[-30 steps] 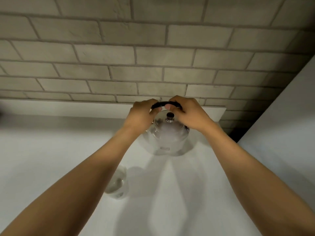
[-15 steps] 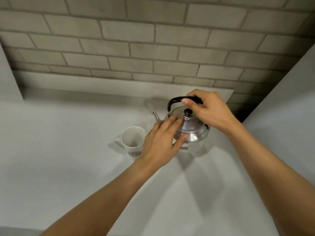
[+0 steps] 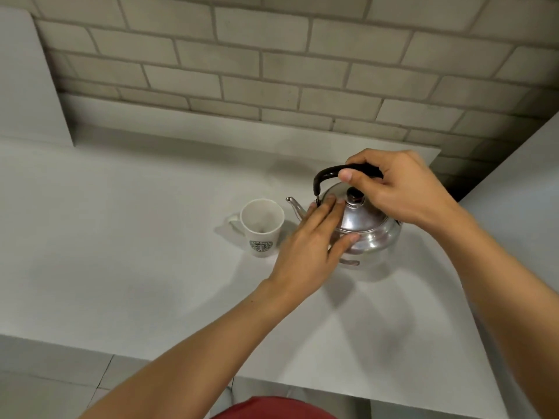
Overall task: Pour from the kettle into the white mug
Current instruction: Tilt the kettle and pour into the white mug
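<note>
A shiny steel kettle (image 3: 367, 228) with a black arched handle and a black lid knob stands on the white counter (image 3: 136, 252). Its spout points left at the white mug (image 3: 261, 226), which stands upright just beside it, handle to the left and a round logo on its front. My right hand (image 3: 396, 189) is closed around the kettle's black handle from the right. My left hand (image 3: 311, 243) lies flat with fingers spread against the kettle's lid and left side, between mug and kettle. The mug's inside looks empty.
A pale brick wall (image 3: 272, 65) runs behind the counter, with a low ledge at its foot. A white panel (image 3: 27, 80) stands at the back left and another white surface (image 3: 520, 189) rises on the right. The counter's front edge is near me, tiled floor below.
My left hand came off the handle and now rests flat on the kettle's lid. My right hand keeps the handle. The view has dropped and pulled back, showing the mug.
</note>
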### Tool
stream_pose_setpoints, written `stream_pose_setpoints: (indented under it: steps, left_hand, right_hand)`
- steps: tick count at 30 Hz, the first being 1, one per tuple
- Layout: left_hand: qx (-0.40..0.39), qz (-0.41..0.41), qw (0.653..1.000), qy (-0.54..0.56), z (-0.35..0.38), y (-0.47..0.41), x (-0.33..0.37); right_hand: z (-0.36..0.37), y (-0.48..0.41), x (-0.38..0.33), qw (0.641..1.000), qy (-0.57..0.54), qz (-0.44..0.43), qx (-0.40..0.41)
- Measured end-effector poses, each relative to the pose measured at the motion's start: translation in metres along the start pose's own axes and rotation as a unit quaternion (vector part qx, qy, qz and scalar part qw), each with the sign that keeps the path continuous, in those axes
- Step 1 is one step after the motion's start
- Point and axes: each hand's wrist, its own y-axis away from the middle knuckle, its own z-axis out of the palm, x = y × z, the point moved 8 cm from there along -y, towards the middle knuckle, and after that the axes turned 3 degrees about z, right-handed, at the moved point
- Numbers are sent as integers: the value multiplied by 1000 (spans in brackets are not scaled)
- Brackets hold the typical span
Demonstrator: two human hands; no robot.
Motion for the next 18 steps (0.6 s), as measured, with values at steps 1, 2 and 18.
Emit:
stream_pose_setpoints:
  steps: [1, 2, 18]
  left_hand:
    - [7, -2, 1000, 7, -3, 1, 1]
    - [15, -3, 1000, 12, -5, 1, 2]
    - [98, -26, 989, 111, -16, 10, -15]
  right_hand:
    - [-2, -2, -7, 1000, 8, -12, -4]
    - [-3, -5, -14, 999, 16, -26, -8]
    - [19, -40, -75, 979, 130, -114, -106]
